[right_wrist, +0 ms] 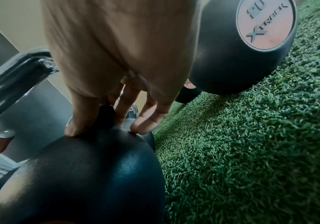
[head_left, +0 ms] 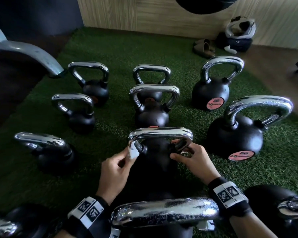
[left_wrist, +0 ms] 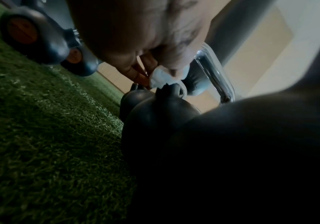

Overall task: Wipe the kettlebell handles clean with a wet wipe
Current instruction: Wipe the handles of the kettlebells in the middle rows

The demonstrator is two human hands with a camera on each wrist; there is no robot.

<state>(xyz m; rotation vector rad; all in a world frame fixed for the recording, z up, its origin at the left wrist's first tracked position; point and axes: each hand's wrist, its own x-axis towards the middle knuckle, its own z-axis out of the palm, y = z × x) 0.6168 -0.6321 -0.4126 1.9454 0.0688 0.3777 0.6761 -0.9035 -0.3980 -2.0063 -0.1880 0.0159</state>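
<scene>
From the head view, many kettlebells stand in rows on the green turf (head_left: 110, 54), likely set out so each one can be cleaned in turn. The person works on the middle kettlebell (head_left: 155, 152), just in front of them. The left hand (head_left: 115, 170) pinches a small white wipe (head_left: 133, 152) and presses it on the left leg of the shiny handle (head_left: 160, 133), down where it joins the black ball. The right hand (head_left: 194, 162) curls around the right leg of the same handle. I think it holds the bell still so it does not wobble while the wipe rubs. The two hands are apart, one at each end of the handle. Other bells, like the big one on the right (head_left: 236, 140), are not touched.

From the left wrist view, the fingers (left_wrist: 136, 71) bunch the wipe (left_wrist: 161, 77) tight against the handle foot. A bunched wipe fits better into that small corner.

From the right wrist view, the thumb (right_wrist: 78, 115) rests on top of the black ball (right_wrist: 90, 174). The other fingers (right_wrist: 149, 116) bend around the handle foot on the far side. A bell marked 20 (right_wrist: 241, 50) sits near on the turf.
</scene>
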